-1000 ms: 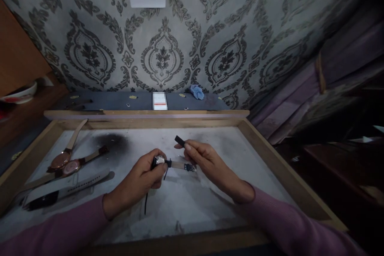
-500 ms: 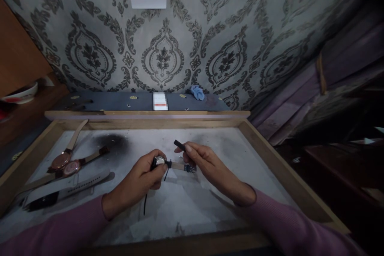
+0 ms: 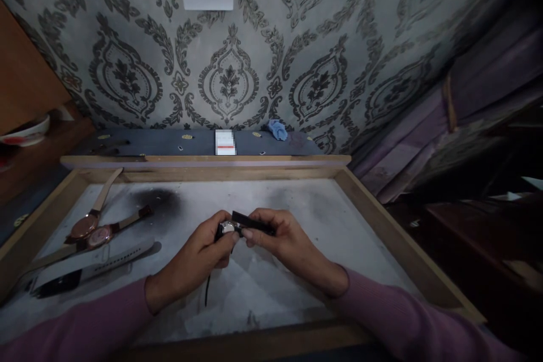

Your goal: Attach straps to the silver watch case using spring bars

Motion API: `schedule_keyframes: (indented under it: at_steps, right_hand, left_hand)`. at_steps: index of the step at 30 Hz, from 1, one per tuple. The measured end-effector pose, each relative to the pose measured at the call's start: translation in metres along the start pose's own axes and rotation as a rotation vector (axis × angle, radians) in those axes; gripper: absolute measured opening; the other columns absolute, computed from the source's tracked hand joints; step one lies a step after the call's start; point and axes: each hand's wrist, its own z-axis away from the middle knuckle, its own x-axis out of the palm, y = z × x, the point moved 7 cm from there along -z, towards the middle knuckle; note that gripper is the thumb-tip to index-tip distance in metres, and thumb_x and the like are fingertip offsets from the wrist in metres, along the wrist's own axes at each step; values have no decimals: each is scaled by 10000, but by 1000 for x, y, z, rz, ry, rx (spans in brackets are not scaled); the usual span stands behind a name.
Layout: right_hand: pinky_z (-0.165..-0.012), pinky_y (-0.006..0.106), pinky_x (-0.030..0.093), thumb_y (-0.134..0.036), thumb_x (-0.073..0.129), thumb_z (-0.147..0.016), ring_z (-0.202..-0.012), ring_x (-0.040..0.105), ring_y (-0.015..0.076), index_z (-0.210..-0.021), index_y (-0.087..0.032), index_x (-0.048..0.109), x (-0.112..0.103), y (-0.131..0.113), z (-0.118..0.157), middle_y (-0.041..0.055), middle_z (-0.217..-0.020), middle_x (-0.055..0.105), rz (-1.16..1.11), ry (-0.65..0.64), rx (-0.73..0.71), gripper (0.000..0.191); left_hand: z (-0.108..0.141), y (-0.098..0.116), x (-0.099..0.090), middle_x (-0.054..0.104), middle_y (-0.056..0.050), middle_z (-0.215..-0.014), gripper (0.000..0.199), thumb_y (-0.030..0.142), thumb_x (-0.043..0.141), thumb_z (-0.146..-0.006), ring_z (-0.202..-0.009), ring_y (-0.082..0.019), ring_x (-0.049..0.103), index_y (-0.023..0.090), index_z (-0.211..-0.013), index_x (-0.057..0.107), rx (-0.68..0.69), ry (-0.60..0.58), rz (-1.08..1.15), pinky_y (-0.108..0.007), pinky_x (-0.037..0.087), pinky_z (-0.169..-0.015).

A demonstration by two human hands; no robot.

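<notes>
Near the middle of the shallow tray, my left hand (image 3: 207, 244) grips a small watch (image 3: 228, 227) with a round silvery case; a thin dark strap end hangs below it. Close on its right, my right hand (image 3: 283, 238) pinches a dark strip (image 3: 253, 222) that slants over the watch's right side. The fingertips of both hands almost meet at the case. What the right fingertips touch under the strip is partly hidden.
The wooden tray (image 3: 375, 218) holds several watches at left, among them a rose-gold one (image 3: 83, 227) and a white-strapped one (image 3: 123, 257). Behind its back edge are a phone-like lit screen (image 3: 225, 142) and a blue cloth (image 3: 278, 129).
My right hand has moved left to the watch, bringing the dark strip down over its right side. The light strap part seen between my hands is now hidden. My left hand has barely moved.
</notes>
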Motion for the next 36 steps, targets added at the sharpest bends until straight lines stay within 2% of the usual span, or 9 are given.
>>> schedule_keyframes:
  at_steps: [5, 12, 18, 24, 27, 30, 32, 34, 36]
  right_hand:
    - [-618, 256, 381, -368, 682, -784, -631, 495, 118, -673, -162, 620, -5, 3, 0, -9, -632, 573, -47, 38, 30, 242]
    - [-591, 250, 364, -338, 687, -765, -602, 484, 105, -689, -152, 649, -6, 8, 1, -12, -615, 574, -48, 59, 65, 205]
    - [-602, 260, 366, -335, 666, -769, -607, 483, 108, -665, -158, 642, -6, 8, 1, -8, -611, 577, -12, 53, 45, 207]
    - [-589, 254, 360, -341, 674, -762, -599, 477, 106, -660, -151, 621, -8, 10, 0, -8, -612, 571, -4, 60, 60, 222]
    - [-623, 260, 381, -347, 675, -764, -629, 497, 115, -691, -150, 629, -10, 12, -1, -2, -641, 589, 12, 67, 52, 214]
    - [-646, 260, 385, -337, 660, -783, -652, 505, 115, -708, -149, 627, -13, 12, -1, -1, -674, 591, 23, 92, 52, 205]
    - [-672, 260, 384, -323, 660, -785, -668, 509, 113, -678, -152, 612, -15, 12, -1, -4, -677, 588, 14, 106, 48, 207]
    - [-680, 257, 377, -311, 664, -782, -675, 504, 109, -661, -152, 604, -16, 12, -1, -8, -682, 585, -3, 102, 57, 208]
    - [-659, 248, 364, -302, 664, -779, -664, 492, 100, -657, -150, 602, -15, 14, -1, -12, -685, 580, -38, 86, 83, 205]
  left_hand:
    - [3, 4, 4, 352, 68, -634, 233, 422, 402, -964, -557, -96, 308, 192, -955, 442, 28, -36, -68, -233, 300, -529]
    - [3, -3, 4, 361, 53, -703, 255, 462, 395, -958, -606, -105, 318, 208, -970, 414, -59, -53, -16, -234, 338, -571]
    - [2, -8, 3, 279, 74, -661, 290, 493, 460, -926, -573, -96, 228, 205, -944, 430, -121, -59, 20, -195, 250, -509]
    - [-5, -13, 1, 242, 87, -609, 254, 444, 505, -914, -513, -84, 166, 191, -904, 476, -117, -77, 103, -195, 161, -447]
    - [-5, -18, -2, 250, 85, -605, 234, 421, 510, -914, -508, -83, 181, 190, -883, 491, -134, -62, 102, -191, 159, -445]
    - [-6, -20, -10, 239, 90, -595, 225, 408, 518, -901, -491, -84, 163, 205, -820, 465, -172, 2, 110, -193, 153, -433]
    - [-6, -20, -17, 261, 89, -582, 236, 397, 511, -892, -474, -80, 187, 204, -771, 450, -221, 38, 21, -194, 158, -430]
    - [-6, -15, -23, 323, 73, -594, 231, 372, 505, -882, -491, -83, 269, 186, -745, 496, -235, 47, -192, -200, 216, -451]
    - [-7, -7, -23, 378, 59, -603, 219, 342, 497, -877, -524, -95, 341, 174, -745, 548, -169, -44, -437, -219, 267, -491]
